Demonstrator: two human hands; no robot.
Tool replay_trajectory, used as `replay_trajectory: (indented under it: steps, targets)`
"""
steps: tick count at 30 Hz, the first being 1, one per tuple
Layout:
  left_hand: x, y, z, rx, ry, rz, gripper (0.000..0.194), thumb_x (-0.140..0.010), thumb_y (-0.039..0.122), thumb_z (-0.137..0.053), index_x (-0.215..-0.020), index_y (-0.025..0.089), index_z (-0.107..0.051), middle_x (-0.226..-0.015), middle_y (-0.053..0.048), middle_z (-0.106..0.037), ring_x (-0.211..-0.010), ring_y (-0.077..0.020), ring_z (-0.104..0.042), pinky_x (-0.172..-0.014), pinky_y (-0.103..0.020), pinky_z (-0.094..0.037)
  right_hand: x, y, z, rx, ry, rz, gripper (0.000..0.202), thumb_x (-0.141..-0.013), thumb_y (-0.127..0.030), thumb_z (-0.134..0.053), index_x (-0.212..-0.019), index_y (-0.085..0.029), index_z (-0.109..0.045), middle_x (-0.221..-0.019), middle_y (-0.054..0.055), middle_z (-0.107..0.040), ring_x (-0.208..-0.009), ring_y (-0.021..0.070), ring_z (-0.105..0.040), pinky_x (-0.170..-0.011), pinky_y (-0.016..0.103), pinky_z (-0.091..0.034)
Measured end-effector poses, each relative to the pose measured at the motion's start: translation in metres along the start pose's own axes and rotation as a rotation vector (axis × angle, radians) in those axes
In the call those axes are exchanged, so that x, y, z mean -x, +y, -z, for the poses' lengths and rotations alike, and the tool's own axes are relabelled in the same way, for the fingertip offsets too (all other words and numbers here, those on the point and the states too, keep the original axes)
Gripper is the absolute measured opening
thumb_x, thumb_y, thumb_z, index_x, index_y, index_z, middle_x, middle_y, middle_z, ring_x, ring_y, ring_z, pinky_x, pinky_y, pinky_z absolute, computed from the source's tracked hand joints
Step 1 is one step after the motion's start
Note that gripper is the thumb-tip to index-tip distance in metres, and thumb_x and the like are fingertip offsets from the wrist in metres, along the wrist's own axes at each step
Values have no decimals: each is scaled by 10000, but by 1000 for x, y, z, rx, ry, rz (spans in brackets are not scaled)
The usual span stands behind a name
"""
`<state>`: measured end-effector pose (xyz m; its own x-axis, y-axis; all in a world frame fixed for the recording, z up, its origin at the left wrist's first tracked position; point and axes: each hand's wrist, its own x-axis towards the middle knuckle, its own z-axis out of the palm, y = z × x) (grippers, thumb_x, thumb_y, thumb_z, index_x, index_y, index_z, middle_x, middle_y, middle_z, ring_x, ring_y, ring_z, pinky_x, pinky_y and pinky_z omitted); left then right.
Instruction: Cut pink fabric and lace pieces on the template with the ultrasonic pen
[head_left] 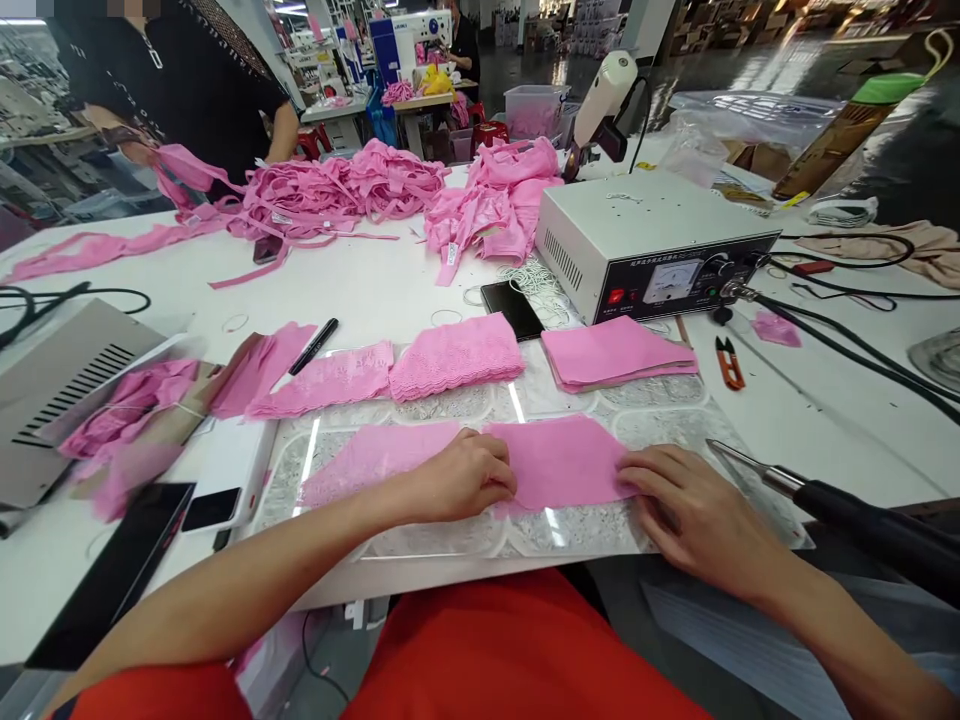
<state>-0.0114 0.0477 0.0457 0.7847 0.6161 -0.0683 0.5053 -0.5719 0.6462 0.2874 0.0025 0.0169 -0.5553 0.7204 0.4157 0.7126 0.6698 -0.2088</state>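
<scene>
Where lace panel (367, 455) lies just beside smooth pink panel (562, 460), left hand (476, 474) rests, fingers curled inward; pinching or only pressing, cannot tell. Right hand (686, 505) at smooth pink panel's right edge, fingers bent, tips on cloth; grip unclear. Both panels flat on glossy mat (439, 541), mottled grey, rounded shapes. Beyond: wavy-edged lace stack (457, 360), plain pink stack (619, 352), angular, layered. Near right hand: black-handled tool (832, 505), tapered metal tip.
</scene>
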Motion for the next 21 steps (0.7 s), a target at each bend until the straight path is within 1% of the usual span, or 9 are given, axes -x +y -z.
replay_trajectory:
  steps: [3, 5, 7, 9, 11, 13, 15, 19, 21]
  targets:
    - [0, -1, 1, 81, 32, 18, 154, -850, 100, -609, -768, 169, -720, -783, -12, -637, -747, -117, -583, -724, -226, -429, -11, -13, 9, -72, 1, -5, 213, -833, -129, -544, -1028, -195, -597, -990, 86, -670, -917, 223, -604, -783, 364, -505]
    - [0, -2, 2, 129, 57, 35, 145, -844, 102, -608, -771, 161, -719, -790, -16, -655, -741, -114, -596, -682, -202, -441, -24, -28, 7, -106, 36, -3, 177, -847, -173, -578, -1023, -188, -592, -965, 86, -669, -895, 216, -600, -782, 357, -505]
    - [-1, -2, 3, 165, 87, 58, 141, -838, 102, -607, -769, 162, -714, -796, -14, -666, -740, -114, -604, -682, -198, -451, -38, -46, -2, -128, 63, -8, 178, -841, -234, -617, -1006, -172, -594, -955, 94, -668, -886, 222, -598, -775, 360, -506]
    - [0, -1, 4, 190, 117, 83, 133, -835, 107, -610, -765, 161, -709, -790, -10, -665, -729, -112, -604, -679, -197, -453, -50, -60, -16, -132, 71, 0, 195, -816, -274, -645, -968, -159, -603, -944, 100, -669, -865, 233, -596, -743, 365, -507]
    - [2, -2, 6, 207, 143, 104, 127, -839, 123, -611, -760, 161, -703, -779, -6, -656, -720, -112, -597, -675, -199, -451, -57, -66, -28, -95, 65, 1, 114, -812, -212, -623, -913, -160, -609, -904, 91, -670, -826, 227, -598, -712, 356, -501]
    - [4, -3, 8, 217, 168, 120, 137, -846, 132, -604, -749, 162, -696, -767, -3, -649, -721, -113, -590, -679, -202, -445, -57, -61, -34, -44, 52, -16, 69, -821, -126, -573, -864, -166, -609, -857, 76, -667, -790, 211, -598, -694, 339, -495]
    - [7, -5, 10, 227, 189, 131, 146, -848, 133, -598, -738, 163, -690, -757, -1, -644, -720, -113, -582, -681, -203, -438, -50, -47, -33, 4, 43, -49, 111, -840, -88, -532, -845, -169, -608, -838, 69, -664, -782, 201, -601, -698, 330, -498]
    - [12, -11, 10, 256, 206, 139, 141, -828, 122, -602, -730, 166, -694, -752, 2, -647, -708, -112, -574, -670, -201, -424, -32, -12, -18, 80, 38, -123, 133, -866, -106, -506, -888, -180, -614, -890, 66, -678, -829, 203, -627, -727, 331, -518]
    - [13, -13, 8, 271, 207, 141, 136, -815, 119, -604, -730, 167, -700, -746, 3, -649, -702, -113, -573, -664, -201, -420, -29, 0, -11, 84, 24, -150, 119, -874, -139, -513, -893, -194, -617, -901, 61, -683, -844, 204, -640, -731, 329, -527]
